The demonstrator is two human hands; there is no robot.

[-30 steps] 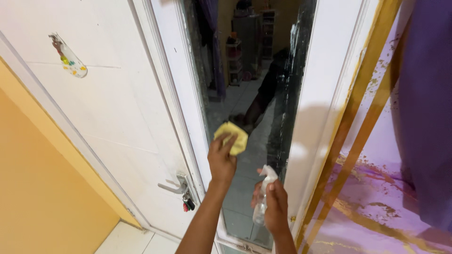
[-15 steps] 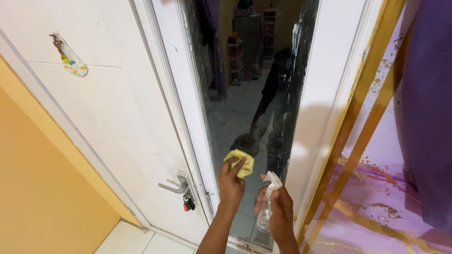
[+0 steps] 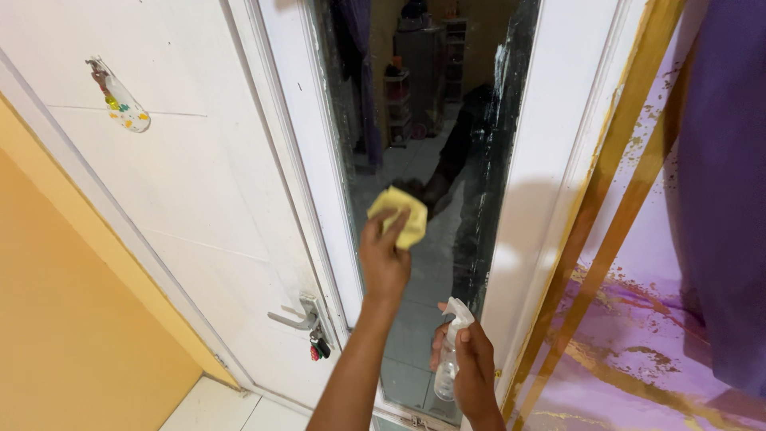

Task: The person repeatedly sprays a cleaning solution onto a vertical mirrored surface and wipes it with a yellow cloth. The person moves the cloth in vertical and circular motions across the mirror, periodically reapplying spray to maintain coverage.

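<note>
1. My right hand is lowest and nearest, its fingers wrapped around a small clear spray bottle with a white nozzle, held upright just in front of the mirror's bottom edge.
2. Above it, my left hand reaches up, fingers spread flat and pressing a yellow cloth against the mirror; the cloth sits a little below the middle of the glass.
3. The mirror is a tall, narrow panel in a white frame, streaked along its right side.
4. Left of it stands a white door with a metal handle and keys hanging below it.
5. Farther left is an orange wall; to the right, a purple wall with gold streaks and a purple curtain.
</note>
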